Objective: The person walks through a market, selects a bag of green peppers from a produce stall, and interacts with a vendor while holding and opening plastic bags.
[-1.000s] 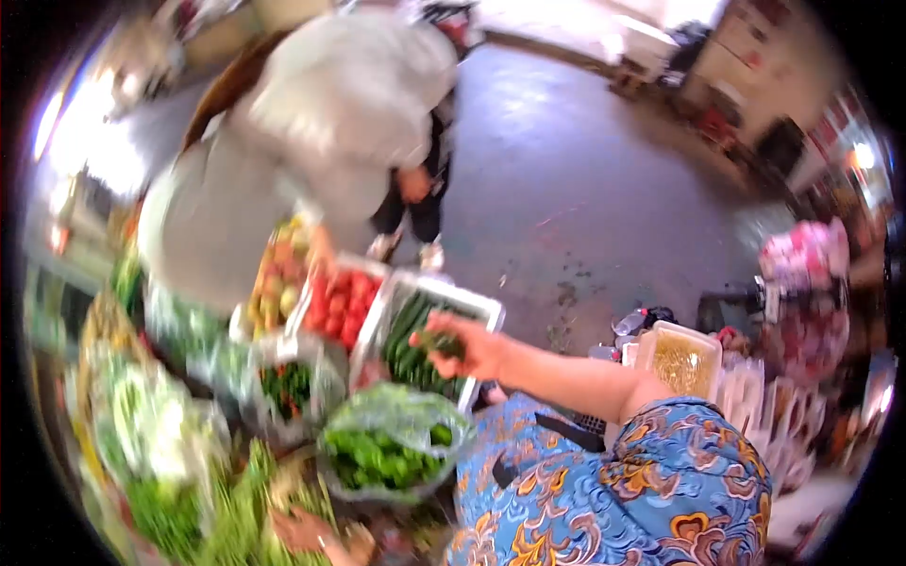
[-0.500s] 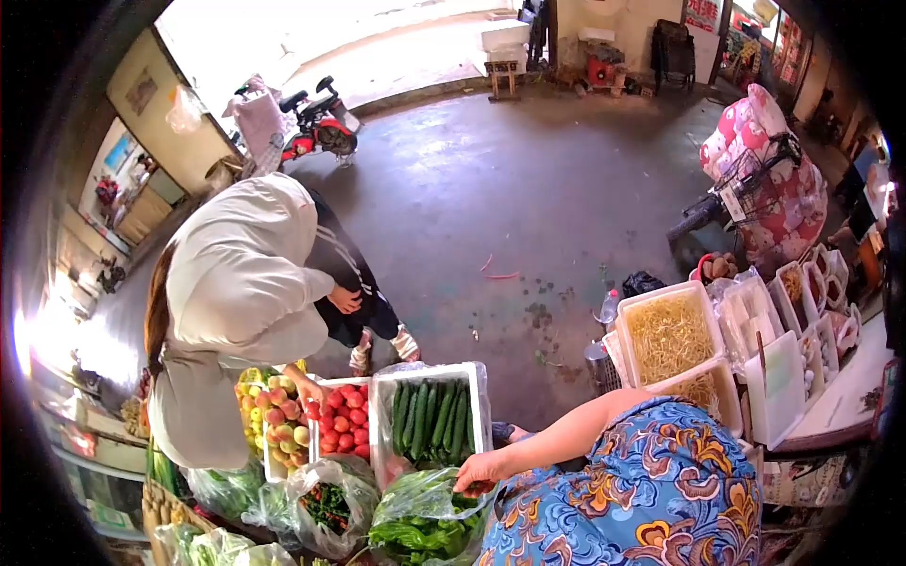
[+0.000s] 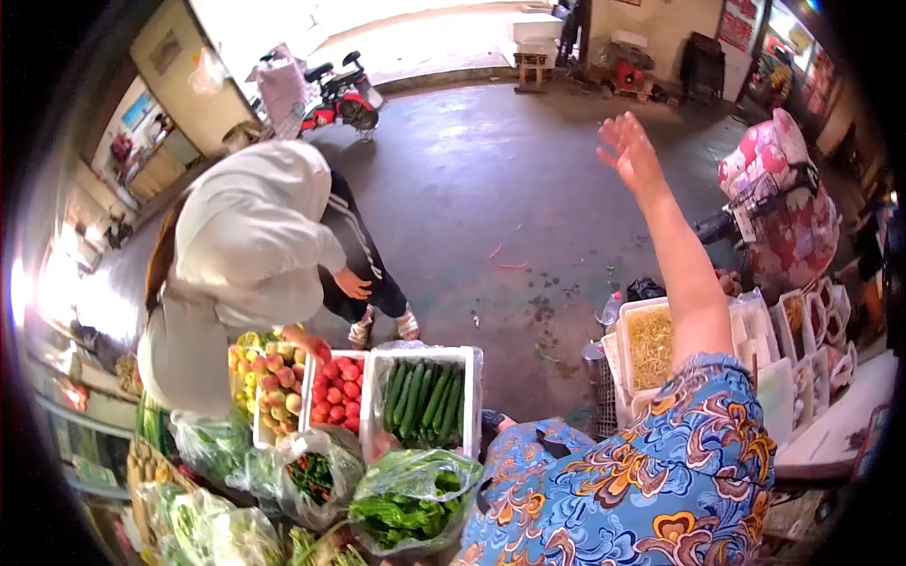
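Note:
My right hand [image 3: 630, 156] is raised high over the floor at upper right, arm stretched out, fingers spread and holding nothing. My left hand is outside the view. Below the raised arm, to its left, a white box of cucumbers [image 3: 425, 401] stands beside a box of red tomatoes [image 3: 338, 391] and a box of peaches [image 3: 281, 382]. In front of the cucumbers lies a clear plastic bag of leafy greens [image 3: 406, 509]. A bag of small peppers [image 3: 311, 476] is to its left.
A person in a pale top [image 3: 250, 236] bends over the fruit, one hand at the tomatoes. Bean sprouts [image 3: 649, 349] fill a box under my right arm. A pink patterned covered scooter [image 3: 788, 208] stands at right, a red scooter [image 3: 344, 104] at the back.
My right hand has moved from the greens bag up and to the right, and its fingers have spread. The left hand seen low in the earliest frame is out of view.

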Motion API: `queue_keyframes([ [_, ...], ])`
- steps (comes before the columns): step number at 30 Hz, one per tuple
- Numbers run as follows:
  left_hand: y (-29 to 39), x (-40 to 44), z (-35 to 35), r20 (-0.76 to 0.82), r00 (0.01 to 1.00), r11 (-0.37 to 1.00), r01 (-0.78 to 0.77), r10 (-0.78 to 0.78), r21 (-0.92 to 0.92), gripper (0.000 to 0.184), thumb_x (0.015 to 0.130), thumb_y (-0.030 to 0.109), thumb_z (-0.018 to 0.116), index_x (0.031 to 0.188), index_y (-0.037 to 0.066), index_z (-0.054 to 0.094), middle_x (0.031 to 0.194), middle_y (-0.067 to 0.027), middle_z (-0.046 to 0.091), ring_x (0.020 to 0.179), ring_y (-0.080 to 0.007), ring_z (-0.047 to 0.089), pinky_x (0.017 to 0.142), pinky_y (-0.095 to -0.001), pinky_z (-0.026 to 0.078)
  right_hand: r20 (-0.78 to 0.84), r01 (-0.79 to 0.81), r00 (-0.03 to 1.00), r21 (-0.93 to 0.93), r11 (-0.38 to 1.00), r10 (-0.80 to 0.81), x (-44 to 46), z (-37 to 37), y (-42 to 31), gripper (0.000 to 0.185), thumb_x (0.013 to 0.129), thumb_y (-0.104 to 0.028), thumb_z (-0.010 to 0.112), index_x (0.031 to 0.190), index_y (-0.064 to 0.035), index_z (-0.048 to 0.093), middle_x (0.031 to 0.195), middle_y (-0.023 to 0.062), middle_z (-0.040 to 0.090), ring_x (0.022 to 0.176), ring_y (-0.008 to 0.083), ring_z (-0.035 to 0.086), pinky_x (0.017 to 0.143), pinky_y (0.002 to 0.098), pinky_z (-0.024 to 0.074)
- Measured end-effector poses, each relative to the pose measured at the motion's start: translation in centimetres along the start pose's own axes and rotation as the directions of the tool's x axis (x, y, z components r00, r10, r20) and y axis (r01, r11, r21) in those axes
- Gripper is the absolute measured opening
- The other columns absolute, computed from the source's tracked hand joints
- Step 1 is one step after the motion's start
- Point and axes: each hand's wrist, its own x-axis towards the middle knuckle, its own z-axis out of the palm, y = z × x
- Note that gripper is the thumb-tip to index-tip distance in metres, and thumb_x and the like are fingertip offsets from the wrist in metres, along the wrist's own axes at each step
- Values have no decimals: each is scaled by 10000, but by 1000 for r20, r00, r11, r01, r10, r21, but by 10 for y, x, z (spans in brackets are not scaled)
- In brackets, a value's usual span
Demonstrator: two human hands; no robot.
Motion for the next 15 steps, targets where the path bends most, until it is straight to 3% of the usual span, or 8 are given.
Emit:
queue_keyframes([
  [1, 113, 14, -30, 104, 994, 994, -9, 20, -109, 675, 873, 457, 582, 1407, 70, 435, 1386, -197, 465, 1169, -383, 500, 925, -475, 436, 178, -78, 981, -9, 997, 78, -13, -6, 14, 459, 911, -390, 633, 1263, -127, 498, 1145, 58, 587, 1072, 223, 574, 860, 456, 475],
  [2, 164, 15, -32, 134, 987, 978, -64, 92, -201, 635, 885, 414, 585, 1404, 76, 442, 1385, -192, 467, 1179, -365, 502, 930, -457, 441, 364, -174, 915, -31, 984, 173, -31, -9, 37, 494, 917, -360, 636, 1309, -111, 466, 1153, 81, 590, 1078, 227, 582, 843, 416, 488],
  [4, 228, 5, -26, 145, 971, 939, -137, 191, -316, 561, 908, 328, 592, 1397, 89, 457, 1383, -182, 472, 1198, -328, 506, 940, -422, 452, 468, -470, 748, -130, 873, 472, -75, -21, 100, 412, 917, -314, 646, 1247, -109, 509, 1053, 67, 638, 978, 216, 626, 787, 387, 506],
  [6, 244, -29, -19, 167, 974, 926, -83, 154, -369, 497, 931, 242, 598, 1390, 102, 471, 1382, -171, 476, 1218, -292, 509, 950, -386, 462, 332, -576, 605, -445, 686, 724, -147, -44, 160, 322, 933, -330, 607, 1145, -95, 547, 917, 87, 670, 767, 199, 639, 644, 347, 518],
  [8, 212, -54, 28, 386, 922, 828, 230, -18, -511, 497, 889, 193, 646, 1348, 66, 504, 1258, -154, 577, 1123, -236, 576, 902, -338, 490, 275, -678, 377, -569, 466, 885, -214, -64, 190, 259, 939, -296, 576, 1094, -88, 586, 925, 89, 681, 805, 200, 655, 669, 349, 534],
  [10, 196, -85, 36, 554, 813, 412, 573, -179, -708, 508, 864, 161, 671, 1332, 47, 511, 1108, -133, 653, 986, -187, 624, 851, -302, 499, 203, -704, 256, -631, 326, 945, -268, -74, 196, 257, 943, -263, 575, 1101, -60, 600, 944, 89, 681, 829, 196, 656, 695, 341, 536],
  [14, 203, -105, -11, 582, 680, 363, 732, -447, -577, 488, 869, 131, 644, 1313, -7, 496, 912, -50, 663, 785, -144, 622, 701, -281, 509, 132, -585, 141, -788, 190, 981, -303, -81, 203, 198, 936, -202, 600, 1039, -36, 632, 959, 75, 676, 841, 171, 649, 691, 316, 533],
  [15, 195, -121, -6, 570, 662, 257, 732, -486, -630, 485, 869, 137, 644, 1312, 0, 498, 884, -43, 653, 744, -140, 611, 668, -277, 502, 140, -504, 162, -839, 204, 977, -298, -78, 205, 175, 929, -190, 609, 1008, -36, 639, 925, 71, 675, 805, 157, 640, 669, 295, 524],
])
